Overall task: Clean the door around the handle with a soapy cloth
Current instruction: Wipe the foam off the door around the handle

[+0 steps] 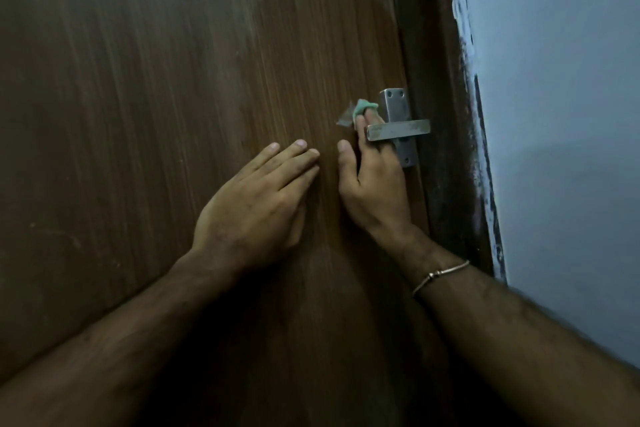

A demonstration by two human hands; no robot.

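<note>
Door panel is braced by the flat left hand, fingers together. Behind the lever handle, the green cloth is pinned under the right hand's fingertips; short, firmly pressed strokes are advised beside the backplate.

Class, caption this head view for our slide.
Right hand presses green cloth beside the door handle; left hand lies flat on the door.
</note>
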